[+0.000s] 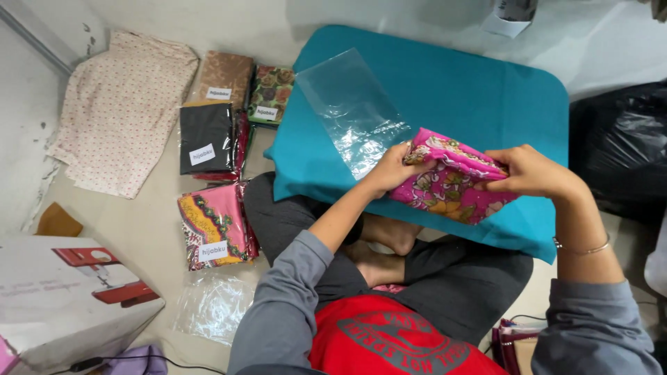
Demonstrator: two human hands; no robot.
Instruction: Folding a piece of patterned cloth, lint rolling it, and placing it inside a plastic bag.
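"Floor [154, 221] was pale and plain, right? What lay closest to the person?"

"A white box [62, 298] and a flat clear bag [212, 304] lay by the knee. A packed pink cloth [214, 226] lay just past them."

"And the hands?"

"Both held one folded pink flowery cloth [451, 184]. The left hand [392, 169] pinched its left end. The right hand [528, 172] gripped its right end with bent fingers. The cloth sat on the near edge of a teal table [486, 90], over the person's lap."

"What was the person busy with?"

"I think they were squeezing the fold neat and tight."

"What lay behind it?"

"An open clear plastic bag [351, 107] lay flat on the table, touching the cloth's left end. To slide the cloth in, one hand would need to let go and hold the bag's mouth open."

"And farther off?"

"A packed black cloth [205, 137] lay on the floor."
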